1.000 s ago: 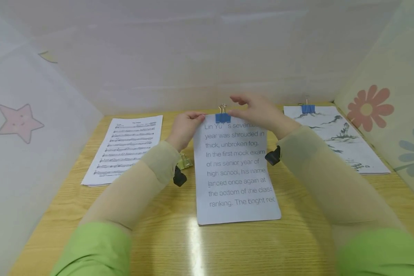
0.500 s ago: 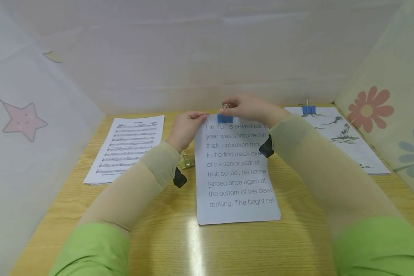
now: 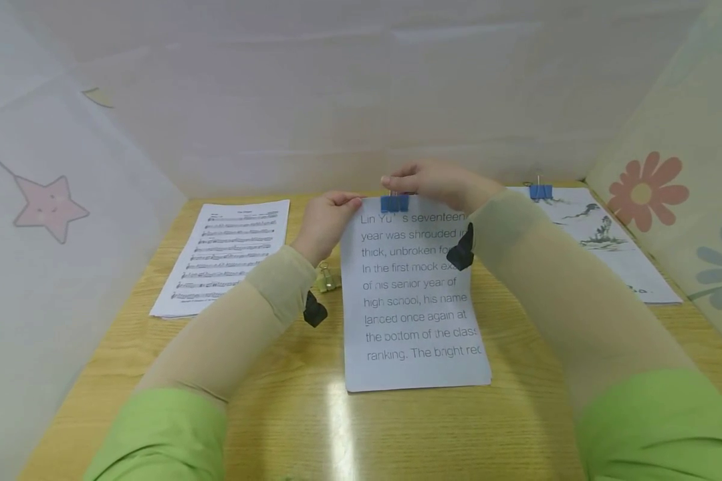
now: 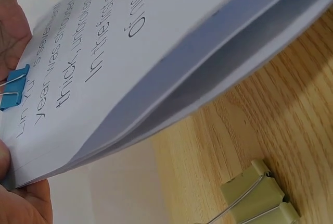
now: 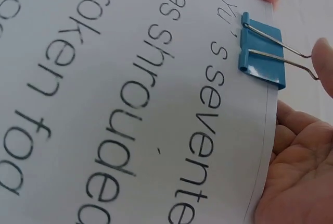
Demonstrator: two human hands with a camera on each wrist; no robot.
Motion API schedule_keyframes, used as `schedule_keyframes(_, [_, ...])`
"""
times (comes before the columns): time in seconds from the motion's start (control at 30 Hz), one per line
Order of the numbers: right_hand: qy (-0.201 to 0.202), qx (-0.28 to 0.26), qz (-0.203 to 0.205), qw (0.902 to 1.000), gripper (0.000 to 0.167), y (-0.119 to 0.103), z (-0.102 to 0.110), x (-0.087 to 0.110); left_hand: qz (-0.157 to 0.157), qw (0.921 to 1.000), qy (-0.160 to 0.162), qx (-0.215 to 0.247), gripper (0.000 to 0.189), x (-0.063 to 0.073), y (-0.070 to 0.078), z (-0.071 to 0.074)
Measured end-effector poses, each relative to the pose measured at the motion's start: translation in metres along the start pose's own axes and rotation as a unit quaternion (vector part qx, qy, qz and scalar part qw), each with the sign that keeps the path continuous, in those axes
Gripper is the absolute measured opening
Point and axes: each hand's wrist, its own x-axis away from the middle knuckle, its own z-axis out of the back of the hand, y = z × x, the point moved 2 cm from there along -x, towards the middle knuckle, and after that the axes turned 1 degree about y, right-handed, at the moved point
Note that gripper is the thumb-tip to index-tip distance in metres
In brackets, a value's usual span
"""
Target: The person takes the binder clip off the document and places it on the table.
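Observation:
A stack of printed pages point(image 3: 415, 300) is held up at a slant over the table, its sheets fanning apart along one side in the left wrist view. My left hand point(image 3: 325, 227) pinches its upper left corner, thumb in front and fingers behind. A blue binder clip point(image 5: 263, 52) bites the middle of the top edge, with its wire handles pointing up off the paper. At those handles is my right hand point(image 3: 436, 184), thumb against the front handle's end point(image 5: 322, 65). Its other fingers curl behind the pages, partly hidden.
Sheet music point(image 3: 234, 254) lies at the left. A yellow-green binder clip point(image 4: 260, 195) rests on the wooden table point(image 3: 265, 414) beside the held stack. At the right, ink-painting sheets point(image 3: 608, 267) carry another blue binder clip point(image 3: 541, 192). A pale wall point(image 3: 313, 100) stands behind.
My right hand, spread beside the clip a second ago, has moved left and closed its thumb and fingers onto the handles. The left hand keeps its pinch on the corner.

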Motion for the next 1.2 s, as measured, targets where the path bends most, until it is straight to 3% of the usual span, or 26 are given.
schedule_keyframes(0.23, [-0.015, -0.023, -0.005, 0.9996, 0.066, 0.0028, 0.0022, -0.003, -0.009, 0.9999, -0.002, 0.012, 0.017, 0.0018, 0.0014, -0.001])
schedule_keyframes(0.83, [0.023, -0.069, -0.009, 0.9973, 0.051, 0.0052, -0.0006, -0.0042, -0.006, 0.9999, 0.001, 0.015, 0.016, 0.0023, -0.0003, -0.002])
schedule_keyframes(1.2, [0.033, -0.069, 0.012, 0.997, 0.047, 0.0054, -0.0021, -0.0034, 0.001, 1.0, 0.002, 0.009, 0.017, 0.0041, 0.0014, -0.0018])
